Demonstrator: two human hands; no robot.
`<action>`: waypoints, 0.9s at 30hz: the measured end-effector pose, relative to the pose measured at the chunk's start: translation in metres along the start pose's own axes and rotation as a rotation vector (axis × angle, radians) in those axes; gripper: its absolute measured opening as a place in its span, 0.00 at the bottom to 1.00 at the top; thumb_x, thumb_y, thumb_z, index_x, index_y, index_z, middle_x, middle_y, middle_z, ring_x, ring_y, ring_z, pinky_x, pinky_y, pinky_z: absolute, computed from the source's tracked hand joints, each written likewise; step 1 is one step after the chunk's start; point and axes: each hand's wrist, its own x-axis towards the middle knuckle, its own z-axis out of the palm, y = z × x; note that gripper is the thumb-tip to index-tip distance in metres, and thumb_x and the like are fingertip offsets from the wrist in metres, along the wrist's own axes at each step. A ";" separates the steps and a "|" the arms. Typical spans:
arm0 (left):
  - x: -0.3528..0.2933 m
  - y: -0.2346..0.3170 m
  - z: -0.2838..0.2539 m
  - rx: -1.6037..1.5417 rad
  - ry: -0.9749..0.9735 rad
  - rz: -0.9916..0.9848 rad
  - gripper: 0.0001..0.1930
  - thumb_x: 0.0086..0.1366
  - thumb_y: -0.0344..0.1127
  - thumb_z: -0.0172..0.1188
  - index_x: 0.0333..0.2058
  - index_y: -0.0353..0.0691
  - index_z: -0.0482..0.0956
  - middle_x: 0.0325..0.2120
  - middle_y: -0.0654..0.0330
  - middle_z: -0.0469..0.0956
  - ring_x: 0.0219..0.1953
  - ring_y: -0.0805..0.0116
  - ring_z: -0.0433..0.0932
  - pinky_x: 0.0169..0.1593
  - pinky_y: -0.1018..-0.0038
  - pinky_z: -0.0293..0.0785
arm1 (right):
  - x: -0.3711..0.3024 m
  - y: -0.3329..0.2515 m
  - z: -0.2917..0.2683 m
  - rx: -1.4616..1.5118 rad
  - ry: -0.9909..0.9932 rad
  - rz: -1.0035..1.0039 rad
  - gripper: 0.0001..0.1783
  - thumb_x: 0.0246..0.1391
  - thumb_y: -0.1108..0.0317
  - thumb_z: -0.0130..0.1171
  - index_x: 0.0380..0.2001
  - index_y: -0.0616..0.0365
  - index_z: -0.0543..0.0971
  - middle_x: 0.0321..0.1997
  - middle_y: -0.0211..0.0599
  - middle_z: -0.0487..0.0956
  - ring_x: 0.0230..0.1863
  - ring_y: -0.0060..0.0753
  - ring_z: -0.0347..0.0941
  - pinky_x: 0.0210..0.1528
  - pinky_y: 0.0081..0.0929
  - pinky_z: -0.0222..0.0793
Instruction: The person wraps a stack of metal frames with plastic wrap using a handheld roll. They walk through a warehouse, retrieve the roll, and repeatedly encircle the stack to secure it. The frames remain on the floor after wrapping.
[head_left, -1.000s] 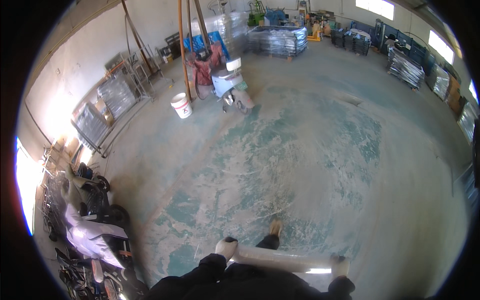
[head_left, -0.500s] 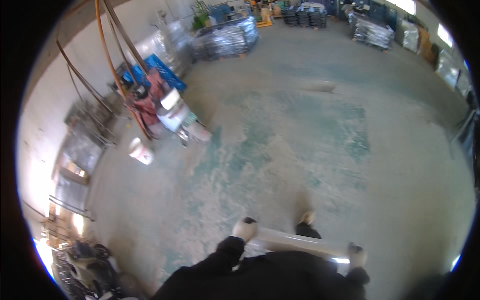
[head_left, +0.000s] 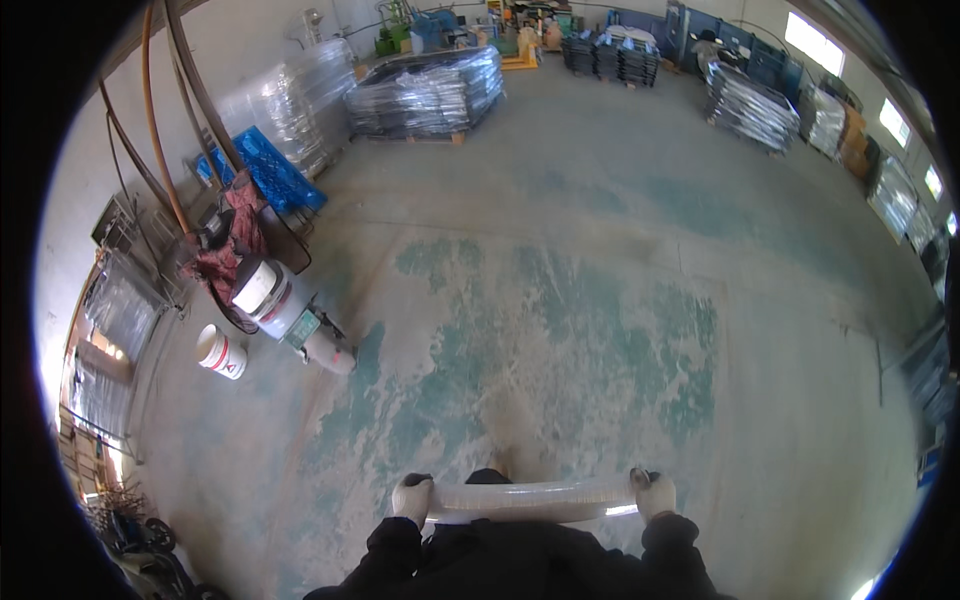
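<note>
A wide roll of clear stretch film (head_left: 532, 500) lies crosswise close in front of my body, nearly level. My left hand (head_left: 412, 498), in a pale glove with dark patches, closes around the roll's left end. At the other end, my right hand (head_left: 655, 494), gloved the same way, grips the roll with fingers curled. A dark shoe tip (head_left: 488, 476) shows just beyond the roll. Black sleeves cover both forearms.
Ahead left stand a grey floor machine (head_left: 290, 312) with hoses and a red cover, and a white bucket (head_left: 221, 352). Film-wrapped pallets (head_left: 425, 95) line the back, with another wrapped stack (head_left: 750, 105) at right. A wheeled machine (head_left: 150, 560) sits near left. Worn green paint marks the floor (head_left: 560, 360).
The floor machine and bucket now appear lower and further left, and the pallets show more sharply. The roll, tilted before, is now nearly level, still held in both hands.
</note>
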 end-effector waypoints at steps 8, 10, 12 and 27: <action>0.299 0.255 0.133 -0.076 -0.053 0.071 0.15 0.69 0.36 0.71 0.50 0.36 0.95 0.43 0.52 0.95 0.49 0.60 0.92 0.56 0.66 0.84 | 0.285 -0.182 0.018 0.223 0.146 0.044 0.35 0.69 0.42 0.67 0.44 0.74 0.89 0.40 0.75 0.87 0.51 0.76 0.87 0.54 0.60 0.80; 0.378 0.344 0.156 -0.046 -0.120 0.104 0.15 0.69 0.37 0.70 0.48 0.35 0.94 0.41 0.52 0.94 0.47 0.60 0.92 0.55 0.65 0.84 | 0.342 -0.215 0.019 0.090 0.163 0.059 0.39 0.67 0.37 0.65 0.36 0.74 0.89 0.36 0.76 0.85 0.47 0.77 0.88 0.52 0.60 0.80; 0.427 0.426 0.181 0.062 -0.167 0.107 0.16 0.68 0.38 0.70 0.48 0.36 0.94 0.41 0.50 0.94 0.48 0.56 0.92 0.55 0.63 0.85 | 0.388 -0.224 0.030 0.038 0.147 0.087 0.40 0.64 0.36 0.65 0.35 0.74 0.89 0.35 0.76 0.84 0.47 0.77 0.88 0.52 0.60 0.80; 0.824 0.731 0.389 0.447 -0.054 0.188 0.16 0.69 0.42 0.67 0.46 0.37 0.93 0.43 0.46 0.93 0.48 0.45 0.92 0.53 0.55 0.85 | 0.933 -0.654 -0.076 0.136 0.138 0.026 0.37 0.66 0.37 0.64 0.41 0.69 0.91 0.40 0.73 0.86 0.50 0.77 0.86 0.55 0.60 0.81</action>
